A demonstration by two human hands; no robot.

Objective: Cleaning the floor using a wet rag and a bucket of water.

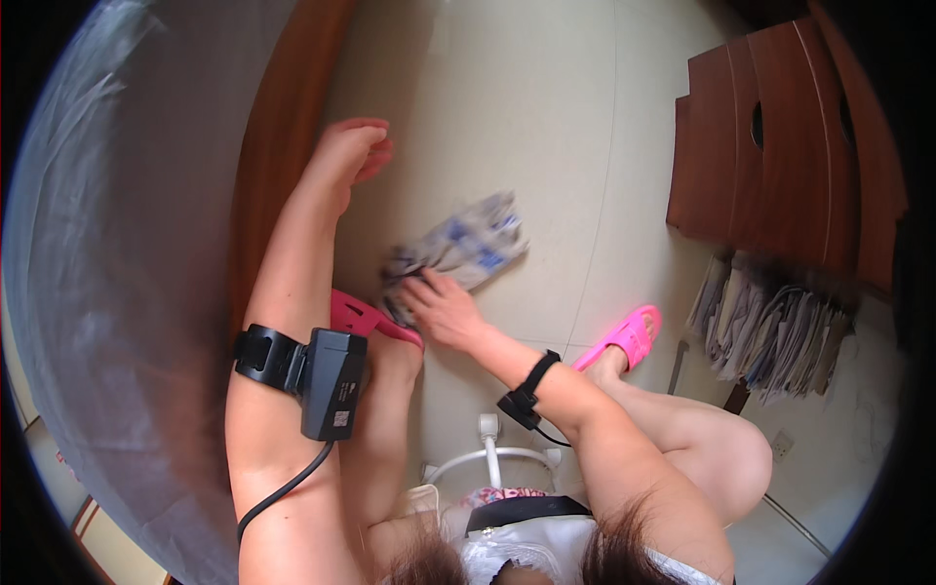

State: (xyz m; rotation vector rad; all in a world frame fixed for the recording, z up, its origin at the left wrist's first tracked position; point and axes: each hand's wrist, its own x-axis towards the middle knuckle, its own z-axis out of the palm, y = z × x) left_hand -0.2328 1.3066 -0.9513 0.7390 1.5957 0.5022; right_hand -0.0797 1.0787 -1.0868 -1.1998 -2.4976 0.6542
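Observation:
My right hand (442, 311) is low over the floor, its fingers on the dark gathered end of a crumpled pale bag (468, 241) with blue print. The bag is blurred and slants away to the upper right; its material is hard to make out. My thumb is hidden. Beside the wooden bed frame (281, 146), my left hand (358, 150) hangs with loosely bent fingers and nothing visible in it. A pink slipper (355, 314) on my left foot is close to the bag's dark end. The other pink slipper (630, 340) is farther right.
Grey fabric (146, 256) covers the bed at left. A brown wooden drawer cabinet (753, 146) is at upper right, with a stack of folded papers or cloths (775, 329) below it. A white wheeled stool base (491, 453) stands between my legs on the tiled floor (526, 110).

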